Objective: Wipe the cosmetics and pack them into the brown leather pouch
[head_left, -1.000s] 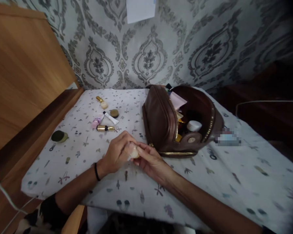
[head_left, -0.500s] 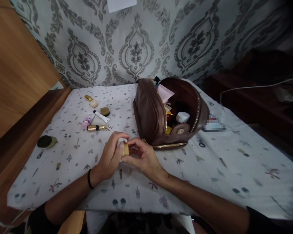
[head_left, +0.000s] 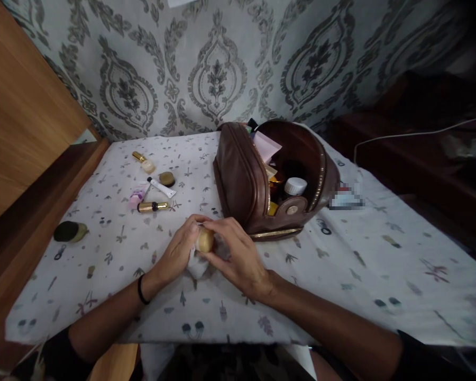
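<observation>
Between my two hands is a small round container (head_left: 205, 240) with a tan, yellowish face; I cannot make out its exact kind. My left hand (head_left: 175, 255) is closed around its left side, with a white cloth or wipe (head_left: 197, 266) bunched in the palm and hanging below. The fingertips and thumb of my right hand (head_left: 241, 259) pinch the container from the right. Just beyond my right hand stands a brown leather cosmetic bag (head_left: 238, 174), unzipped, holding a white-capped bottle (head_left: 295, 186) and a pink packet (head_left: 266, 147).
Left of the bag lie a gold tube (head_left: 153, 207), a white tube (head_left: 162, 187), a pink-purple item (head_left: 138, 195), a small round pot (head_left: 167, 179) and a gold-capped bottle (head_left: 144, 162). A dark-lidded jar (head_left: 70, 232) lies far left. A wooden panel (head_left: 31, 79) borders the left side.
The container has turned in my hands, so its round tan face shows more. More of the white cloth now hangs below it. The view has shifted slightly.
</observation>
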A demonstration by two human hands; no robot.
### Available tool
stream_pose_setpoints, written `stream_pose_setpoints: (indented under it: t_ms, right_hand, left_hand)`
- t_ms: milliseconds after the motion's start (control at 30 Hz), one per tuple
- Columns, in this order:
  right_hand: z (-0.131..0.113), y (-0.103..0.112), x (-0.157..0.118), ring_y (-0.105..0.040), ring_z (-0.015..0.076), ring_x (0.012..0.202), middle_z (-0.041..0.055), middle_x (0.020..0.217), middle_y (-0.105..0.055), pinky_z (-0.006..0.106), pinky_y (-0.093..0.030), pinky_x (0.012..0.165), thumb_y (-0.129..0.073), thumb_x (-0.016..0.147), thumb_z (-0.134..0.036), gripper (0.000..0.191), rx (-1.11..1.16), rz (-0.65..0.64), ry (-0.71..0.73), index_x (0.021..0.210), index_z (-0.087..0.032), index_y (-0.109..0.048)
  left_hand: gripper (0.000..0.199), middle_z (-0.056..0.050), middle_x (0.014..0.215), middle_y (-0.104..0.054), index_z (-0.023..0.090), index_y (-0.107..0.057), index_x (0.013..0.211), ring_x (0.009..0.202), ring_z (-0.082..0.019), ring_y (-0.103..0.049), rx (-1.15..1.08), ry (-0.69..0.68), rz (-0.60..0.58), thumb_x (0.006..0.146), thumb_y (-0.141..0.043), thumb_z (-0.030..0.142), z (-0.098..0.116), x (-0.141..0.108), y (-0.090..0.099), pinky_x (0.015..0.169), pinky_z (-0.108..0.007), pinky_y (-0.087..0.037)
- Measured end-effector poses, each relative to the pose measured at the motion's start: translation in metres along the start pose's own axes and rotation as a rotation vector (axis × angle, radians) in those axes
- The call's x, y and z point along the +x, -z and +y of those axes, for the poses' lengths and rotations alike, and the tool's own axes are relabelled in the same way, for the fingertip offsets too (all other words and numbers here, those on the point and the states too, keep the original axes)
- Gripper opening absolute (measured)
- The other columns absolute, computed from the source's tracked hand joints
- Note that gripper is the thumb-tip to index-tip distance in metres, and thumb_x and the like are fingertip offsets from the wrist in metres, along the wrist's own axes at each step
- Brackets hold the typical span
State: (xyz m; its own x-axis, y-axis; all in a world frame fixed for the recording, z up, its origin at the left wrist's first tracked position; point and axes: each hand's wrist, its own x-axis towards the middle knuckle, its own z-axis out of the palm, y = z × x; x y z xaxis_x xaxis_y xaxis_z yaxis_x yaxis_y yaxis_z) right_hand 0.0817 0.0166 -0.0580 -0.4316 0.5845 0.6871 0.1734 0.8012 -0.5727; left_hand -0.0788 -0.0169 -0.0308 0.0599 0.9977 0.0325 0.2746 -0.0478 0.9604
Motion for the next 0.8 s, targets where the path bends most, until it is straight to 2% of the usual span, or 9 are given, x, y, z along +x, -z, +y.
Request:
stream_pose_setpoints:
  t_ms: [167,267,367,467,567,633,700,767,800]
  right_hand:
    - [0.000,-0.002,0.001,-0.065,0.0234,0.095,0.0080,0.103,-0.068,0.038,-0.056,0.084,-0.068,0.093,-0.036,0.030,0.019,-0.010,-0.010,0.117,-0.021,-0.057]
    - [-0.003,-0.003,0.000,-0.066,0.0230,0.097,0.0083,0.105,-0.070,0.038,-0.056,0.086,-0.068,0.093,-0.033,0.029,0.050,0.006,0.003,0.118,-0.021,-0.057]
    - [-0.005,-0.003,-0.003,-0.068,0.0227,0.102,0.0085,0.110,-0.071,0.037,-0.056,0.089,-0.067,0.092,-0.026,0.032,0.059,0.011,-0.012,0.122,-0.022,-0.056]
    - [-0.006,-0.004,-0.004,-0.069,0.0220,0.102,0.0076,0.111,-0.071,0.036,-0.056,0.090,-0.064,0.090,-0.019,0.031,0.042,0.010,-0.064,0.120,-0.022,-0.056]
    - [-0.004,-0.006,-0.003,-0.067,0.0231,0.102,0.0077,0.107,-0.069,0.039,-0.056,0.090,-0.063,0.087,-0.014,0.027,0.007,-0.014,-0.096,0.112,-0.022,-0.057]
    - [-0.002,-0.008,-0.004,-0.064,0.0251,0.101,0.0092,0.106,-0.066,0.041,-0.056,0.089,-0.063,0.084,-0.011,0.026,-0.049,-0.054,-0.107,0.108,-0.020,-0.058]
    - [-0.001,-0.010,-0.007,-0.061,0.0266,0.101,0.0105,0.105,-0.064,0.044,-0.056,0.088,-0.063,0.081,-0.009,0.027,-0.094,-0.086,-0.100,0.105,-0.019,-0.059]
    - [-0.001,-0.012,-0.010,-0.060,0.0267,0.100,0.0102,0.103,-0.062,0.045,-0.056,0.088,-0.063,0.080,-0.008,0.026,-0.092,-0.087,-0.092,0.104,-0.019,-0.059]
    - [-0.002,-0.013,-0.011,-0.060,0.0261,0.100,0.0099,0.103,-0.062,0.044,-0.056,0.088,-0.063,0.080,-0.008,0.026,-0.068,-0.089,-0.087,0.104,-0.019,-0.059]
  left_hand:
    - [0.047,-0.002,0.086,-0.066,0.021,-0.059,0.096,0.082,-0.019,-0.062,0.071,0.004,0.109,0.103,-0.025,0.053,0.000,-0.001,-0.002,0.079,-0.032,-0.052]
    - [0.047,-0.003,0.087,-0.066,0.021,-0.059,0.093,0.084,-0.019,-0.062,0.079,-0.036,0.152,0.103,-0.026,0.053,-0.004,-0.002,-0.004,0.080,-0.032,-0.051]
    - [0.046,-0.003,0.083,-0.065,0.020,-0.059,0.090,0.081,-0.019,-0.061,0.058,-0.076,0.139,0.103,-0.031,0.054,-0.006,-0.001,-0.004,0.075,-0.030,-0.050]
    - [0.040,-0.001,0.081,-0.063,0.020,-0.058,0.094,0.076,-0.017,-0.058,0.071,-0.059,0.166,0.102,-0.038,0.053,-0.006,0.001,0.000,0.072,-0.030,-0.048]
    - [0.041,-0.003,0.090,-0.063,0.020,-0.057,0.105,0.083,-0.018,-0.059,0.156,-0.076,0.228,0.103,-0.033,0.054,-0.007,-0.002,0.001,0.079,-0.032,-0.048]
    - [0.041,-0.007,0.104,-0.064,0.020,-0.054,0.115,0.097,-0.021,-0.061,0.185,-0.110,0.191,0.102,-0.032,0.053,-0.008,-0.005,-0.001,0.088,-0.035,-0.048]
    - [0.039,-0.009,0.113,-0.064,0.020,-0.049,0.121,0.105,-0.022,-0.061,0.199,-0.123,0.100,0.101,-0.038,0.051,-0.008,-0.008,-0.005,0.093,-0.036,-0.047]
    - [0.036,-0.009,0.112,-0.064,0.020,-0.048,0.123,0.104,-0.022,-0.061,0.215,-0.099,0.048,0.100,-0.042,0.047,-0.009,-0.010,-0.008,0.092,-0.036,-0.047]
    - [0.033,-0.008,0.109,-0.065,0.020,-0.049,0.121,0.102,-0.022,-0.062,0.217,-0.082,0.058,0.101,-0.041,0.045,-0.009,-0.009,-0.008,0.090,-0.036,-0.048]
